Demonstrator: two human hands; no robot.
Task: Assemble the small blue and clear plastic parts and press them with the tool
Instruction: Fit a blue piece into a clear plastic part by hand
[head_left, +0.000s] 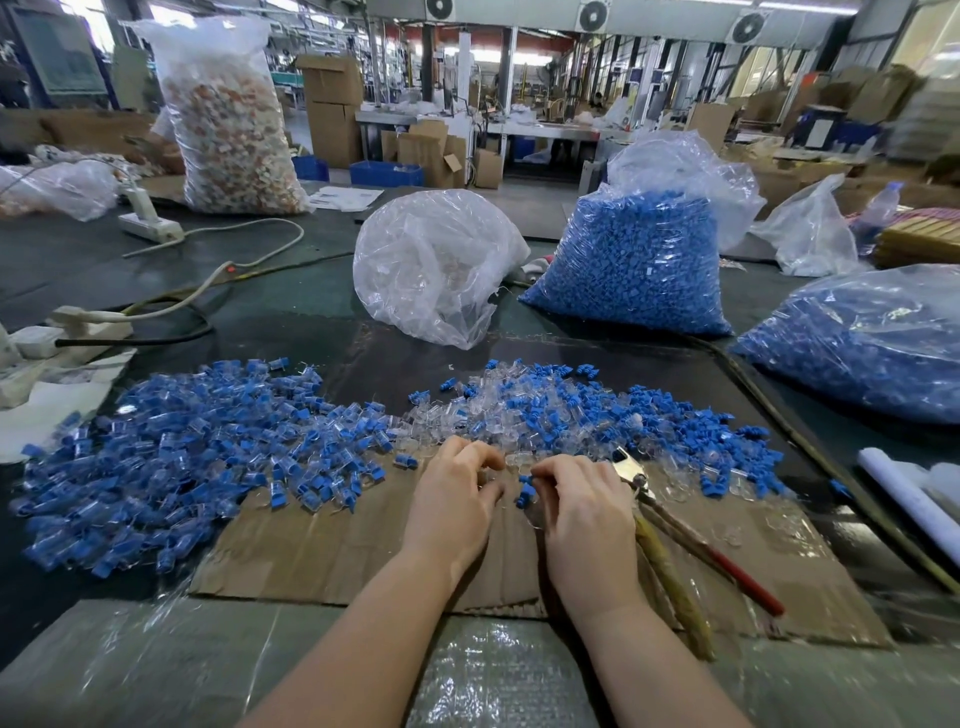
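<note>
My right hand (582, 512) pinches a small blue plastic part (523, 491) between thumb and fingertips. My left hand (457, 493) has its fingers curled round a small clear plastic part (487, 475), mostly hidden by the fingers. Both hands hover over a brown cardboard sheet (337, 551). A pile of loose blue and clear parts (597, 415) lies just beyond them. To the left spreads a large heap of joined blue-and-clear pieces (182, 457). The pliers-like tool (675, 525), with one red handle, lies on the cardboard by my right wrist.
Two bags of blue parts (639, 265) (872, 348) stand at the right, a clear bag (436, 270) in the middle. Power strips and cables (156, 312) run across the left. A white roll (909, 499) lies at the right edge. Bubble wrap (493, 670) covers the near table.
</note>
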